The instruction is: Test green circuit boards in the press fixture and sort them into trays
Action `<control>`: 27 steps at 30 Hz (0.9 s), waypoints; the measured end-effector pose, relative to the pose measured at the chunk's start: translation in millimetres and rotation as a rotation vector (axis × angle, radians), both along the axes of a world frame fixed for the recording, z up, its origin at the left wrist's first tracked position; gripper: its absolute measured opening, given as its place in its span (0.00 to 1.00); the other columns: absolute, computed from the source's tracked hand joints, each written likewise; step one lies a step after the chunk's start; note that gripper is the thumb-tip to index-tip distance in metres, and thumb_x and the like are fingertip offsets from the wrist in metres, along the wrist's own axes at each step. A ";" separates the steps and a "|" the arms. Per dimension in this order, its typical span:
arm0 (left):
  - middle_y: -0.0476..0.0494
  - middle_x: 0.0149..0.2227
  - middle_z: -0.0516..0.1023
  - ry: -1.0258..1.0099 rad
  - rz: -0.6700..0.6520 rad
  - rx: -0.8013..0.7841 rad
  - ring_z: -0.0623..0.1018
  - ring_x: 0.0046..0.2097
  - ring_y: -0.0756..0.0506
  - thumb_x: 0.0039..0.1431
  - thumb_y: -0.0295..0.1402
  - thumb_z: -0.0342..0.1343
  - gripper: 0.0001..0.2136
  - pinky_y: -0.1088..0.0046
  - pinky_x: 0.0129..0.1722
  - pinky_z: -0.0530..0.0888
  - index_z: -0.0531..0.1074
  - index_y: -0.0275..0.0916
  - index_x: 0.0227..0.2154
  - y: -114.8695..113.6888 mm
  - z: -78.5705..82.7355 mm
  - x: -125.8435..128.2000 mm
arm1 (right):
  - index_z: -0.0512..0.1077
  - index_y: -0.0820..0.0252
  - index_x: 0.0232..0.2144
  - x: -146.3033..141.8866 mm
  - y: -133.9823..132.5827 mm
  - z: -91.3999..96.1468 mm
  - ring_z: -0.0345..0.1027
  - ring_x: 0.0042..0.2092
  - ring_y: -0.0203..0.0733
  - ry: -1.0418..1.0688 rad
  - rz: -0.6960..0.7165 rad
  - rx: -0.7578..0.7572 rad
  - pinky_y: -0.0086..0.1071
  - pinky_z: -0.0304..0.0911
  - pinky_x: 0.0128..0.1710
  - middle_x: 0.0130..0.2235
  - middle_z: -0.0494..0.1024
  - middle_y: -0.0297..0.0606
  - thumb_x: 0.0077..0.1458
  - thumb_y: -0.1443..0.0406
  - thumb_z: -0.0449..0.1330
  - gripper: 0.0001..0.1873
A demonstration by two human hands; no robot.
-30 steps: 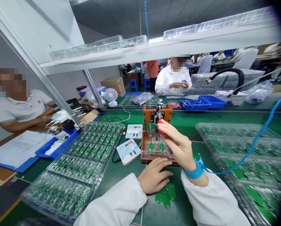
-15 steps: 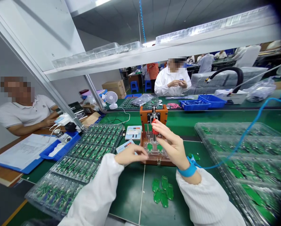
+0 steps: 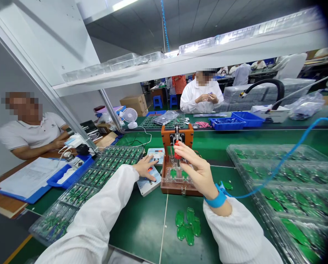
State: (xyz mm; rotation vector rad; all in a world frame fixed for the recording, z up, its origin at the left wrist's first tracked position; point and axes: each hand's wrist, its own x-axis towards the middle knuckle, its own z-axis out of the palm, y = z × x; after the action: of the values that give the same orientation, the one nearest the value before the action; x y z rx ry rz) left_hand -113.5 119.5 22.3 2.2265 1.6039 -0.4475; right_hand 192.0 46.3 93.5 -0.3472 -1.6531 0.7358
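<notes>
One orange-framed toggle press (image 3: 166,137) stands at the centre of the frame.
Our right hand (image 3: 197,168) has fingertips at the red handle (image 3: 177,151); if gripping, we cannot tell. Our left hand (image 3: 144,167), fingers spread, lies over the white digital-display box (image 3: 149,186), left of centre. Several green circuit boards (image 3: 189,234) lie at lower centre.

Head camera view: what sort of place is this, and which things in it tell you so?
Probably an electronics assembly workshop, judging by the green circuit boards, the orange-framed fixture and the corded blue wrist strap.
</notes>
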 end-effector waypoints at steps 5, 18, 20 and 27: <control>0.34 0.74 0.26 0.027 0.002 0.030 0.29 0.72 0.21 0.39 0.70 0.63 0.62 0.38 0.69 0.41 0.47 0.46 0.73 0.0 0.7 3.9 | 0.73 0.37 0.58 0.1 -0.5 -0.6 0.59 0.69 0.47 0.003 0.003 -0.010 0.49 0.59 0.70 0.62 0.74 0.26 0.65 0.72 0.57 0.26; 0.36 0.74 0.24 0.049 0.014 -0.023 0.29 0.72 0.22 0.40 0.67 0.64 0.63 0.41 0.70 0.41 0.43 0.43 0.74 -2.5 7.4 -13.0 | 0.73 0.38 0.58 -0.5 0.4 0.7 0.60 0.69 0.44 0.003 -0.008 0.005 0.47 0.60 0.70 0.61 0.74 0.25 0.64 0.74 0.55 0.27; 0.36 0.74 0.23 0.039 0.015 -0.029 0.29 0.72 0.22 0.40 0.67 0.64 0.63 0.41 0.70 0.41 0.43 0.42 0.74 -2.3 6.2 -13.0 | 0.73 0.38 0.58 -0.6 0.1 0.5 0.60 0.69 0.44 0.007 -0.007 0.002 0.47 0.60 0.70 0.61 0.74 0.25 0.64 0.74 0.55 0.27; 0.37 0.74 0.23 0.031 0.001 -0.027 0.28 0.72 0.23 0.38 0.69 0.64 0.65 0.41 0.70 0.41 0.42 0.43 0.74 0.0 3.7 -15.8 | 0.74 0.37 0.57 -1.1 -0.7 0.9 0.60 0.69 0.45 0.013 -0.018 -0.006 0.48 0.60 0.70 0.61 0.75 0.25 0.64 0.74 0.55 0.28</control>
State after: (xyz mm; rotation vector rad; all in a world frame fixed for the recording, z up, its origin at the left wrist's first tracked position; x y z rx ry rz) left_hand -129.3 119.5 26.0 2.2096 1.6050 -0.5026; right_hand 190.9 45.6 94.3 -0.3612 -1.6339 0.7282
